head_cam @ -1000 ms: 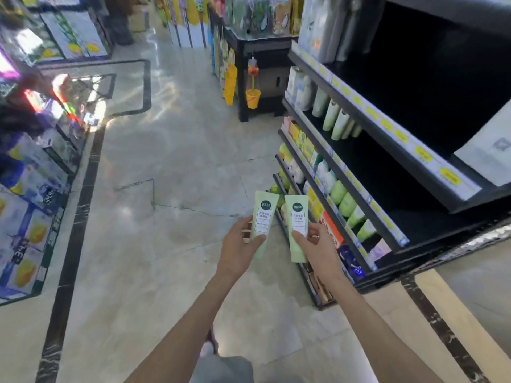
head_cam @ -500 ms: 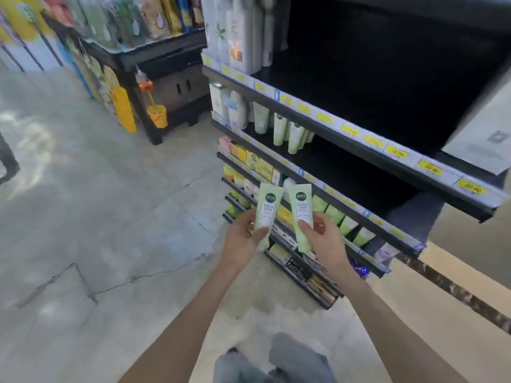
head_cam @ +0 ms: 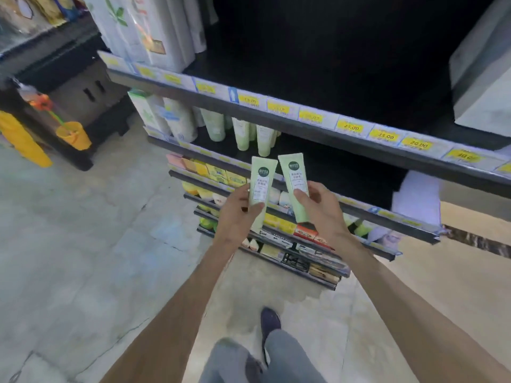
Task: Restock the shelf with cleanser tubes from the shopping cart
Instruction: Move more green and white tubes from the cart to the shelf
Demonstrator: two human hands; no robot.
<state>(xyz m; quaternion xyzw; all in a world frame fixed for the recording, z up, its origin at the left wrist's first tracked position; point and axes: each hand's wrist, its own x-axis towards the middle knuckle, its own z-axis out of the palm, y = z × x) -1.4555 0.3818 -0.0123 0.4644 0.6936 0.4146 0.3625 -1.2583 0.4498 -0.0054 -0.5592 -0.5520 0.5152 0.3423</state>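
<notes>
Currently, head view, centre frame: left hand (head_cam: 237,214) grasping one green cleanser tube (head_cam: 260,189); right hand (head_cam: 322,210) grasping a second tube (head_cam: 296,183), both upright, side by side, held before the shelf (head_cam: 318,164). Upper centre: like tubes (head_cam: 250,134) already standing there, dark space beside them. Neither held tube placed yet. Shopping cart out of view; remaining stock unknown.

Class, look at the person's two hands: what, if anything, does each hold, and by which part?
Left hand grips one green cleanser tube around its lower half; right hand grips another green tube likewise.
</notes>
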